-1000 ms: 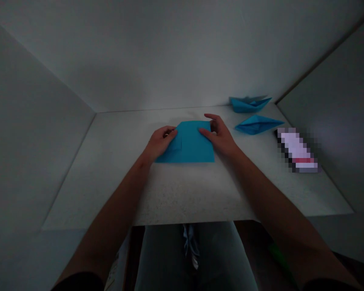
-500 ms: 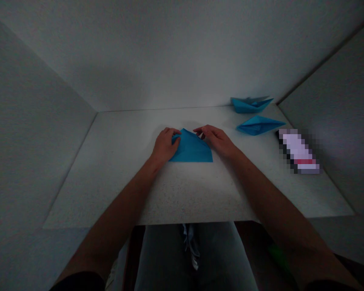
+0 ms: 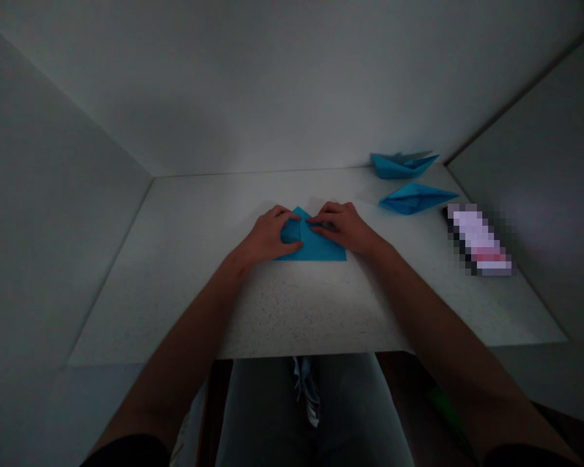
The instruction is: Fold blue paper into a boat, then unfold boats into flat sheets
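Note:
A sheet of blue paper [image 3: 316, 245], folded to a peak at the top with a straight bottom edge, lies on the white table between my hands. My left hand [image 3: 271, 237] rests on its left side, thumb and forefinger spread apart against a folded-in flap. On the right slope, the fingertips of my right hand [image 3: 344, 227] touch the paper near the middle, with a small gap between thumb and forefinger. My palms hide parts of both side edges.
Two blue paper boats stand at the back right, one boat [image 3: 403, 168] against the wall and another boat [image 3: 416, 200] in front of it. A phone [image 3: 479, 240], pixelated, lies near the right edge. Walls enclose the white table [image 3: 175, 279] behind and on both sides.
The right side of the paper has been folded down flat into a straight slope. My right fingers moved onto it, and my left thumb and fingers shifted right towards the middle.

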`<state>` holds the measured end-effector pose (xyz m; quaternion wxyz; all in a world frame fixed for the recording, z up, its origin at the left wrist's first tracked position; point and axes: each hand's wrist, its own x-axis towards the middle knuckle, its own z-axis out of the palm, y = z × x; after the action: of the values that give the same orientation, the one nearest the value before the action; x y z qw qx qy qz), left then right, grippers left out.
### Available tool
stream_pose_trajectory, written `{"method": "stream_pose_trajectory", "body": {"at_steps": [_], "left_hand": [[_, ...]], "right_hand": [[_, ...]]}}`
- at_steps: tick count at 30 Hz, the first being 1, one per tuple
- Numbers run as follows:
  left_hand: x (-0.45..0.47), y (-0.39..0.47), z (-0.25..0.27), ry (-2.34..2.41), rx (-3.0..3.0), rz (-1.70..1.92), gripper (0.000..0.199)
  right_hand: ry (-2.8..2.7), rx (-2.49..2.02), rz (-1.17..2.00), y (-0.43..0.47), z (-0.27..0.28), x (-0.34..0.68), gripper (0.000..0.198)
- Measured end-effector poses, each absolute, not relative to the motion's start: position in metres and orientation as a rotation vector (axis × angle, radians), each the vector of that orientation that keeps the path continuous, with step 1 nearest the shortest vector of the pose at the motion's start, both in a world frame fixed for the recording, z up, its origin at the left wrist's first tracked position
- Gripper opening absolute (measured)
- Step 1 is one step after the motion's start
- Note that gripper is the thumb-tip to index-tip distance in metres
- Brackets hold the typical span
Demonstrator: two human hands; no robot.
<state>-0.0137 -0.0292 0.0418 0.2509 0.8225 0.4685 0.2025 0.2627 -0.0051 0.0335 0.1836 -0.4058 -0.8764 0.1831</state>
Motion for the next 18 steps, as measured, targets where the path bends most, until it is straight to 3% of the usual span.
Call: {"method": "stream_pose_trajectory", "body": {"at_steps": [10, 14, 18], "left_hand": [[-0.0161, -0.0305, 0.048, 1.191, 2.302, 0.559, 0.038], [-0.018, -0.0289, 0.0446, 1.111, 2.375, 0.547, 0.043], [-0.0182, -0.0299, 0.0444, 1.006, 2.46, 0.543, 0.059]], "right_hand": [[-2.48, -1.185, 0.434, -0.0048, 0.0364, 0.2659, 0.035], [-2.489, -1.089, 0.446, -0.0063, 0.0359, 0.2632, 0.032], [-2.552, -0.91, 0.59, -0.0065, 0.0387, 0.2625, 0.032]]}}
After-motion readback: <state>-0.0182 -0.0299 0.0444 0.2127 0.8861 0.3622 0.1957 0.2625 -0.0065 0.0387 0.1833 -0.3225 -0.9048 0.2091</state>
